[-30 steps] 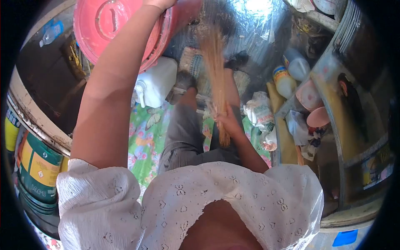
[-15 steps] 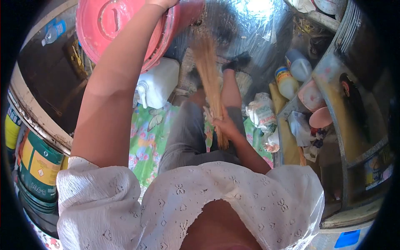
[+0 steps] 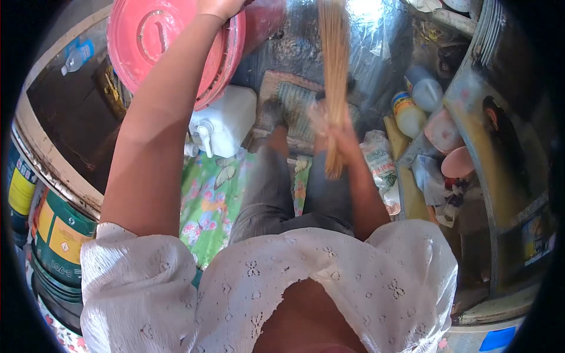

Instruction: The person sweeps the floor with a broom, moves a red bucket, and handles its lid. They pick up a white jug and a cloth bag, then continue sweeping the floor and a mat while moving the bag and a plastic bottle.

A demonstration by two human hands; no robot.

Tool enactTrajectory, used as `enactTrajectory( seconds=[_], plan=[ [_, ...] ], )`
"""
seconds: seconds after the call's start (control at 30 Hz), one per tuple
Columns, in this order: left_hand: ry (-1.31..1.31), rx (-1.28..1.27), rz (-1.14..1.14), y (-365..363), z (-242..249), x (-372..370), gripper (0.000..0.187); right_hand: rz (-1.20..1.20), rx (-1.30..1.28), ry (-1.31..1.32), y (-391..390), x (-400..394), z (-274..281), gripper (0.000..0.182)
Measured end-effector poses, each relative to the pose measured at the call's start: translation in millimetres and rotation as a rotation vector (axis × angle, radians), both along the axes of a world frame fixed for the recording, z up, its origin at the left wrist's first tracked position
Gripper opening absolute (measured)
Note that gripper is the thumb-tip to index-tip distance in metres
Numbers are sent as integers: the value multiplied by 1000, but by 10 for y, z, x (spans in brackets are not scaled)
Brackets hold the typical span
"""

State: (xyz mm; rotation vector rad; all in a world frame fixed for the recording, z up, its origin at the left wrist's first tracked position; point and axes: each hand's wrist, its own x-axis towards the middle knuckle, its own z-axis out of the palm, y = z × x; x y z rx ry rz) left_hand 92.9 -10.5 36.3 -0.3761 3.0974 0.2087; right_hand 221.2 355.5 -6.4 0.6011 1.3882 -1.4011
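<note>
My right hand [image 3: 341, 138] is closed round a broom of thin, stiff tan sticks [image 3: 334, 65], its bristles spread away from me toward the top of the view. Above a pink plastic bucket [image 3: 126, 35] with a round lid, my left arm stretches forward. At the bucket's far rim, my left hand [image 3: 220, 7] is cut off by the top edge, and its fingers are mostly hidden; it appears to grip the rim. Beside the bucket stands a white water container with a spigot [image 3: 226, 120]. Dark, shiny sheeting [image 3: 306, 29] covers the floor beyond.
A worn mat [image 3: 300, 100] lies under my feet, with green floral sheeting [image 3: 212, 200] nearer me. On the right are plastic bottles [image 3: 409, 115], a crumpled plastic bag [image 3: 379, 159] and a shelf rack [image 3: 488, 194]. Green paint buckets [image 3: 62, 235] stand at left.
The broom has swung up and to the right in my right hand, and now points straighter ahead. My left hand stays at the bucket's rim, with only a slight shift.
</note>
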Motion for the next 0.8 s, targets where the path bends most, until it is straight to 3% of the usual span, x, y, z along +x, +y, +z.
enactTrajectory(
  seconds=[0.03,0.1,0.13,0.2,0.23,0.3,0.37,0.43,0.53,0.63,0.8],
  plan=[
    [3,3,0,7,-18,7,24,0,3,3,-32,9,48,50],
    [56,67,31,-28,-111,32,25,197,-192,-475,-63,-17,121,56],
    [57,71,31,-54,-139,55,25,197,-189,-474,-96,19,-98,56],
    [61,141,19,-84,-167,47,26,422,-225,-421,-220,3,-760,56],
    [71,134,12,-47,-127,23,26,419,-230,-408,-268,-80,-667,56],
    [21,-28,-12,0,-32,4,26,-202,-308,-346,-429,-224,-260,60],
    [28,9,-12,7,-69,15,26,-237,-247,-347,-394,182,133,65],
    [41,82,8,-23,-71,7,26,-217,14,-244,-437,409,575,61],
    [53,36,-2,-19,-54,6,26,-209,-225,-417,-439,305,739,65],
    [52,31,-19,-57,-96,-10,26,-162,-275,-592,-498,274,919,76],
    [41,32,15,-28,-79,10,25,-184,-257,-706,-651,351,1229,70]
  ],
)
